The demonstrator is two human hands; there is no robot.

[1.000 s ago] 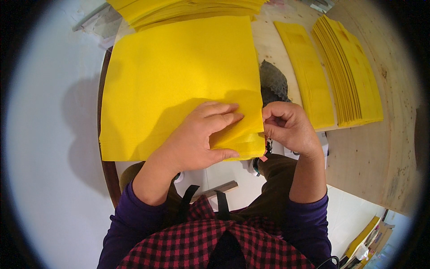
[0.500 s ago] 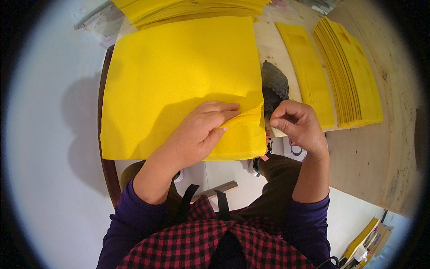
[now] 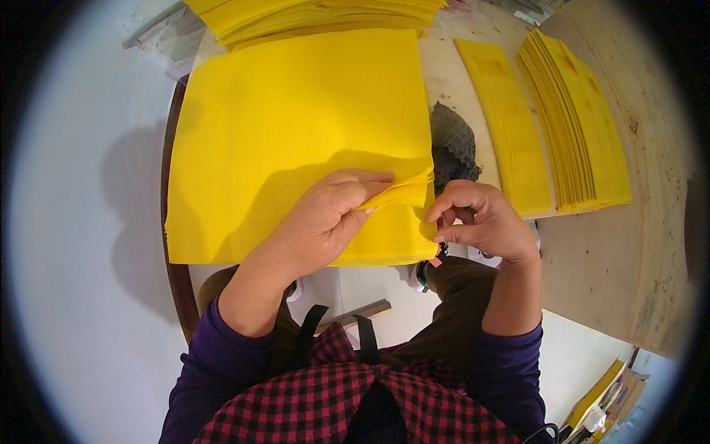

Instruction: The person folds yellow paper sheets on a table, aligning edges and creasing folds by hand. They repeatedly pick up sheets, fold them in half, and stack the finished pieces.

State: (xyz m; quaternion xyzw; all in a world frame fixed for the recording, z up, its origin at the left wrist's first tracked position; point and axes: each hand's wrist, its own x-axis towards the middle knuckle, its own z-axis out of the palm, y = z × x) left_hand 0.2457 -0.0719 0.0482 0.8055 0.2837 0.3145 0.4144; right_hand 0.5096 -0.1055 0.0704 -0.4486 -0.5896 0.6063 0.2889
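Observation:
A stack of yellow cloth sheets [image 3: 296, 103] lies in front of me, its near edge hanging towards my lap. My left hand [image 3: 329, 214] pinches the top sheet near its lower right corner, where the cloth is lifted into a fold. Close beside that corner is my right hand [image 3: 481, 218], thumb and forefinger apart with a gap between them and nothing visible held. Its fingertips are at the right edge of the stack; whether they touch the cloth I cannot tell. Just beyond the right hand sits a dark grey crumpled lump [image 3: 453, 144].
On the wooden table [image 3: 614, 274] to the right lie a flat yellow folded strip [image 3: 506, 126] and a thicker row of folded yellow pieces [image 3: 580, 126]. Another yellow cloth pile [image 3: 318, 18] stands at the far side. A dark wooden edge [image 3: 174, 185] runs along the left.
My right hand has moved down and left to the stack's corner, and its fingers have parted. My left hand keeps its pinch, with the fold raised slightly more.

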